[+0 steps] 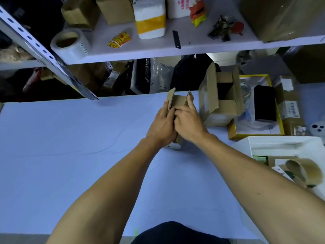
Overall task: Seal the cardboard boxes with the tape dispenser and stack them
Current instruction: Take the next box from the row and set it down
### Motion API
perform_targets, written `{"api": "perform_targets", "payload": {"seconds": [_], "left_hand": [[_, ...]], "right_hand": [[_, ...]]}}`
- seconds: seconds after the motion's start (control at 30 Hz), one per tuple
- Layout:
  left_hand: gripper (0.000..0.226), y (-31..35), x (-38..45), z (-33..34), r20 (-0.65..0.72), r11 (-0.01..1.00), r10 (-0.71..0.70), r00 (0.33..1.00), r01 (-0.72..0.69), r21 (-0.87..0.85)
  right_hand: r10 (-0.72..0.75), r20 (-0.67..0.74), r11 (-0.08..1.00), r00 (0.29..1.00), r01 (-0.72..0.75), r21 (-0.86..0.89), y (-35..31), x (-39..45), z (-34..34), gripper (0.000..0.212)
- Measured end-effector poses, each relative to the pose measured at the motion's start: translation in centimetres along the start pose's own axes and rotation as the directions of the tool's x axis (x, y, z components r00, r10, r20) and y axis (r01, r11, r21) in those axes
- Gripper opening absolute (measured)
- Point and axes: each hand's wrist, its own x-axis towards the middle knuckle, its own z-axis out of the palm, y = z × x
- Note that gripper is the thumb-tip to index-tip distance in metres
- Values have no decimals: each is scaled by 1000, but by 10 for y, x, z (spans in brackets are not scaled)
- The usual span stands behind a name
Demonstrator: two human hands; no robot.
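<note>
A small brown cardboard box (179, 101) stands on the pale blue table (70, 147), its two long flaps upright. My left hand (161, 126) grips its left side, fingers along the left flap. My right hand (189, 123) holds the right side, with its fingers curled into the box top and one finger lying along the right flap. A larger open cardboard box (219, 101) stands just to the right, flaps up. A roll of brown tape (305, 172) lies in a white tray (281, 143) at the right. No tape dispenser is identifiable.
A yellow-rimmed tray (234, 132) with a black box (264, 103) sits at the far right. The white shelf (158, 51) above holds a clear tape roll (70, 43), several boxes, bags and a black knife (176, 39). A slanted metal shelf post (44, 51) crosses the left.
</note>
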Motion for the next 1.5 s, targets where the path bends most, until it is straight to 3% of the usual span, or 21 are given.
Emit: {"api": "perform_targets", "payload": {"seconds": [0.07, 0.13, 0.2, 0.3, 0.47, 0.7, 1.1, 1.3, 1.5], "left_hand": [[64, 5, -3, 0, -39, 983, 21, 999, -28, -180], [64, 4, -3, 2, -72, 958, 11, 997, -31, -286], [68, 1, -2, 4, -7, 979, -16, 1000, 14, -206], [82, 3, -2, 5, 168, 997, -56, 984, 47, 61], [74, 14, 2, 10, 205, 968, -121, 971, 69, 243], [92, 12, 5, 32, 86, 886, -216, 973, 158, 436], [92, 18, 4, 37, 3, 875, -241, 971, 216, 434], [99, 18, -27, 25, 34, 853, -295, 955, 247, 459], [101, -10, -73, -28, -148, 820, -355, 923, 384, 425]], "right_hand": [[99, -64, 977, 993, -85, 193, 4, -5, -9, 33], [160, -108, 955, 981, -126, 267, 8, -8, -16, 37], [212, -108, 934, 971, -169, 315, 10, -6, -16, 44], [304, -61, 881, 951, -256, 399, 16, 0, -14, 51], [160, 32, 980, 987, -163, 118, 25, -1, -9, 51], [261, 73, 963, 963, -265, 57, 33, -12, 0, 53], [302, 132, 950, 944, -310, 46, 43, -35, -11, 55], [189, 162, 974, 969, -165, -153, 40, -44, -26, 56], [-21, 218, 935, 976, 97, -340, -12, -33, -28, 61]]}}
